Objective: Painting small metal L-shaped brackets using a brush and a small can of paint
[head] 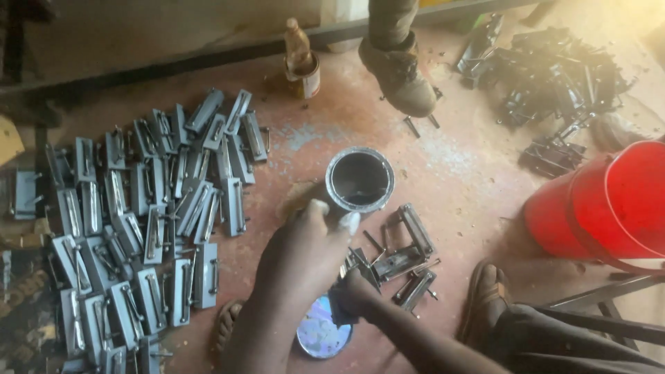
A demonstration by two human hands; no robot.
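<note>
An open round paint tin (360,180) stands on the reddish floor, with dark liquid low inside. My left hand (308,246) reaches in from below, its paint-smeared fingertips curled right at the tin's lower-left rim; whether it grips anything is hidden. Just under it, my right hand (355,291) is closed on a small dark metal latch piece (361,265), partly covered by the left hand. The tin's shiny round lid (322,336) lies flat beneath my forearms. A few bare dark latches (409,256) lie to the right of my hands.
Several grey-painted latches (138,221) are spread in rows on the left. A heap of dark metal parts (554,76) sits top right, a red bucket (609,208) right, a bottle in a small tin (301,62) at the back. Another person's shoe (398,73) stands nearby.
</note>
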